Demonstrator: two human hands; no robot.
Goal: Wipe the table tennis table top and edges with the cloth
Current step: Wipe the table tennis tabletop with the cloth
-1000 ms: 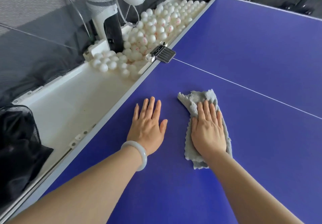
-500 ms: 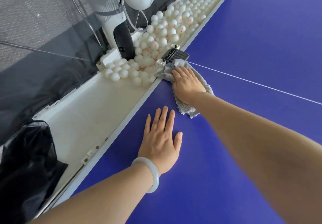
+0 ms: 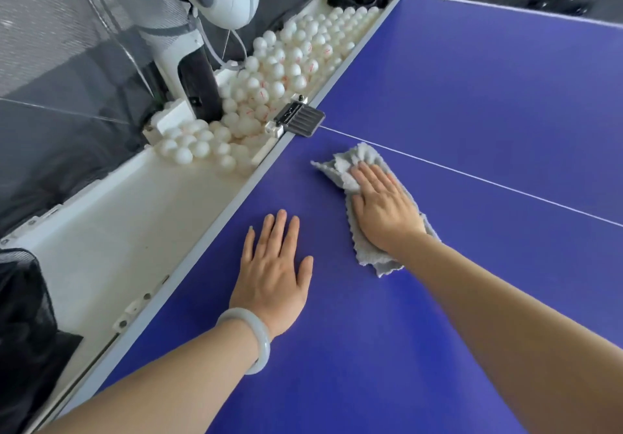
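We think the main risk is that the crumpled grey fluffy cloth slips out or folds more, because our right hand only presses it with flat, straight fingers and does not grip it. Its far end is already bunched in front of the fingertips, so less of the cloth may touch the blue table.

A second risk is at the pale grey table edge. A loose corner could catch on the black ribbed clamp, or disturb the white plastic balls heaped just beside the edge.

Our left hand lies flat on the table with fingers spread and holds nothing.

The cloth lies on the table top, near the thin white line. Its long axis runs from us outward, and the bunched end points toward the clamp.
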